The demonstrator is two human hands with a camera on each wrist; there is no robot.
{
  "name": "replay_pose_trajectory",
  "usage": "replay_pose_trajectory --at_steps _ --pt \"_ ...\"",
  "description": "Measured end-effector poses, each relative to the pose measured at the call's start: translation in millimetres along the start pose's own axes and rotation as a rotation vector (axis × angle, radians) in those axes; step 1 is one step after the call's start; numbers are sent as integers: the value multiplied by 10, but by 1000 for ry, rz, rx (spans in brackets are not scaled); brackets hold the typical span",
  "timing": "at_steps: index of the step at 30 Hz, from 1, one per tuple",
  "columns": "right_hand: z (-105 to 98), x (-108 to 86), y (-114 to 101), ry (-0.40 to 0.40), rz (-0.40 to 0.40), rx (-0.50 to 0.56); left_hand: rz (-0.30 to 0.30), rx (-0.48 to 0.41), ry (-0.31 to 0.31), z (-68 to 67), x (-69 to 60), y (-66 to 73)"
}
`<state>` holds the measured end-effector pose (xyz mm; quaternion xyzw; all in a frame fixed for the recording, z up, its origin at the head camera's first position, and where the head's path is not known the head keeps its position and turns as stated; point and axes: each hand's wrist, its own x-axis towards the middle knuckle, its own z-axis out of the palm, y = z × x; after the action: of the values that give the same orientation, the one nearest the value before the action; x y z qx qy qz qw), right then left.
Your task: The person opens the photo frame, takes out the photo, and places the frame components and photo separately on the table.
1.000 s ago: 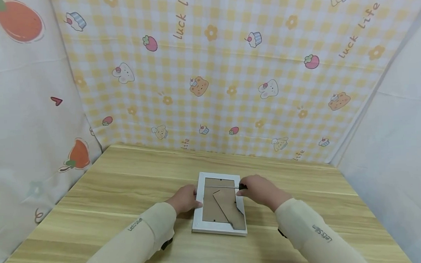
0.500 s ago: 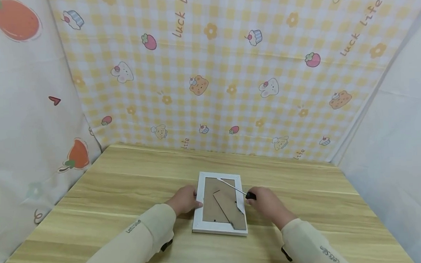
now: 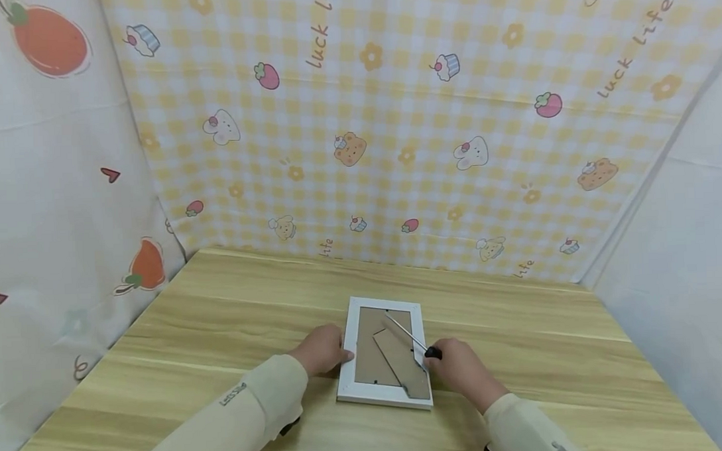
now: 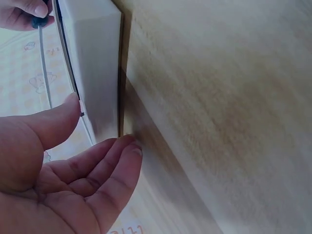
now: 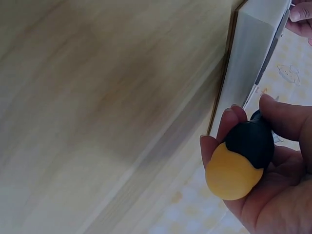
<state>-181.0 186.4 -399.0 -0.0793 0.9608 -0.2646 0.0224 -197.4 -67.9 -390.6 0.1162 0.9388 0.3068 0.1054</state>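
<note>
A white picture frame lies face down on the table, its brown backboard with a stand piece facing up. Small dark tabs sit along the backboard's edge. My left hand holds the frame's left side, thumb on top and fingers against the outer edge. In my right hand is a screwdriver; its thin metal shaft slants across the frame, with the tip near the top tab. Whether the tip touches is too small to tell. The right wrist view shows the screwdriver's rounded black and yellow handle in curled fingers.
The wood-grain table extends around the frame on every side. Behind it hangs a yellow checked cloth with cartoon prints. White cloths stand at the left and right.
The screwdriver shaft has swung from lying level across the frame to a slant, tip toward the top tab. My right hand has moved nearer and slightly right. The left hand keeps its hold.
</note>
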Motion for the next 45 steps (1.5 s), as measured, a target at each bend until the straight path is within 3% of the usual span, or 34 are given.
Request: replay_pose_trajectory --at_steps 10,23,32,45 --pt "40 44 -75 -15 20 9 42 66 -13 -13 -93 42" --pt "23 91 -106 10 22 -45 70 102 -26 1 -116 92" --pt "13 133 -84 23 3 -83 44 85 -34 26 -122 123" --pt "-45 184 -68 -8 -21 -102 63 127 -10 76 -144 163"
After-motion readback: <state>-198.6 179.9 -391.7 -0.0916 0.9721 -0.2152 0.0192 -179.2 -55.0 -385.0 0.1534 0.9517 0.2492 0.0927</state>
